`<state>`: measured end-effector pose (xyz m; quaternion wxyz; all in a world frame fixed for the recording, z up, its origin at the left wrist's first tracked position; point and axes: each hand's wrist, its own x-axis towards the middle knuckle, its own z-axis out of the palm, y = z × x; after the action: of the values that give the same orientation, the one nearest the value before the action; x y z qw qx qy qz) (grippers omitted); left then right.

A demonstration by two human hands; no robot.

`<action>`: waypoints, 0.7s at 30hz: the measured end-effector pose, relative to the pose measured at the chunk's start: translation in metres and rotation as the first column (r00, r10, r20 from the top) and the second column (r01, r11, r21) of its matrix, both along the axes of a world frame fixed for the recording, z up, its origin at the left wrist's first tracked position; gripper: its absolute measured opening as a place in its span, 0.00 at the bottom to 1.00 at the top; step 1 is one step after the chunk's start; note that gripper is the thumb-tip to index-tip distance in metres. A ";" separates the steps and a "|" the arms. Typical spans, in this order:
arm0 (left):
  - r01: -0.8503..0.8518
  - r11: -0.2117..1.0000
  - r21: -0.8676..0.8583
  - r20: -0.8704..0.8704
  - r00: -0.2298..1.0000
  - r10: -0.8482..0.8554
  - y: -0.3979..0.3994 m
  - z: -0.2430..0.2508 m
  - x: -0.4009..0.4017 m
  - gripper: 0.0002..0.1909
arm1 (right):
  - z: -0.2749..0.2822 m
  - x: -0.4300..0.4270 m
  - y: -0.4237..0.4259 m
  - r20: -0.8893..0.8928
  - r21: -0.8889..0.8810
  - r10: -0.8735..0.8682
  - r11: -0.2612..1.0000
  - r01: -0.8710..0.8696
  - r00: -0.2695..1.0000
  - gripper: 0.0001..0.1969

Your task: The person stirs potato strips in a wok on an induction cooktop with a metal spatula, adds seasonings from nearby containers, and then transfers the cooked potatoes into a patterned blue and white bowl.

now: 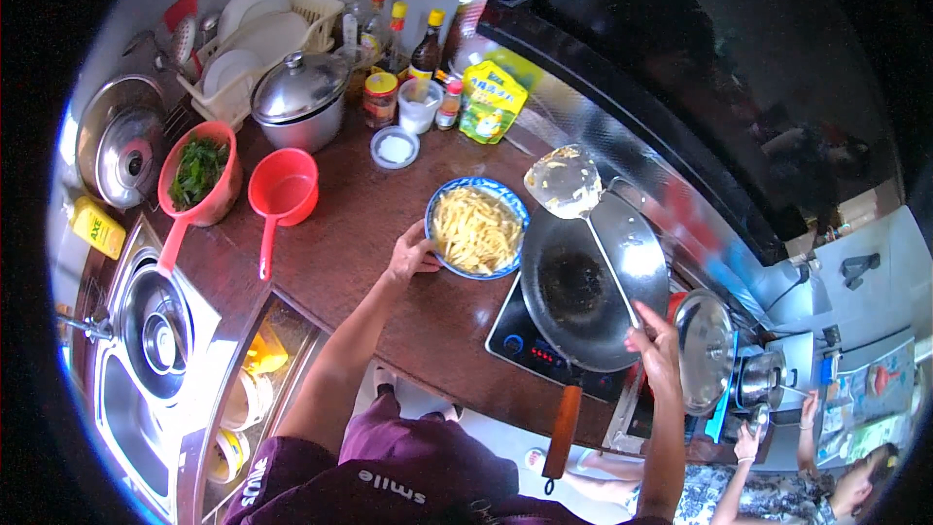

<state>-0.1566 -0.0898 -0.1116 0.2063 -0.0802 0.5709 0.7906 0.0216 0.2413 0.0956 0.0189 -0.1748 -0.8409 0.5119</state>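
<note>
My left hand [414, 254] grips the near left rim of a blue-and-white bowl [523, 213]. Pale yellow cut strips of food [477, 232] fill it. In my right hand [656, 346] is the thin handle of a metal wok spatula [565, 182], whose blade is raised over the far left rim of a dark wok [561, 270]. Bits of food cling to the blade. The wok holds only brownish residue and stands on an induction cooker [514, 343] with lit red indicators. The wok's wooden handle [565, 423] points towards me.
Left on the counter are a red ladle [284, 186], a red strainer [233, 160] with leafy greens and a lidded pot [302, 113]. Seasoning bottles [426, 47] and a yellow pouch [492, 102] line the back. A sink [135, 415] is far left; another person [773, 485] works at right.
</note>
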 end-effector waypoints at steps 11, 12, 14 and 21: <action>0.005 1.000 0.019 0.089 0.996 -0.007 0.002 -0.011 -0.020 0.25 | 0.030 0.025 -0.123 0.028 -0.190 0.009 0.982 -0.003 1.000 0.14; 0.005 1.000 0.028 0.099 0.995 -0.008 0.003 -0.013 -0.022 0.24 | 0.035 0.026 -0.132 0.052 -0.205 0.004 0.979 0.007 0.999 0.16; 0.024 1.000 -0.014 0.086 0.996 -0.023 0.004 -0.015 -0.026 0.22 | 0.040 0.030 -0.143 0.072 -0.195 -0.001 0.981 0.015 0.997 0.16; 0.005 0.998 -0.055 0.056 0.998 -0.002 0.001 -0.006 -0.011 0.16 | 0.018 0.054 -0.197 0.071 -0.147 -0.083 0.985 0.092 0.994 0.14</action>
<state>-0.1677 -0.0888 -0.1179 0.2212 -0.1069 0.5865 0.7718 0.0760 0.0441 0.1138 0.0012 -0.2289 -0.7918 0.5663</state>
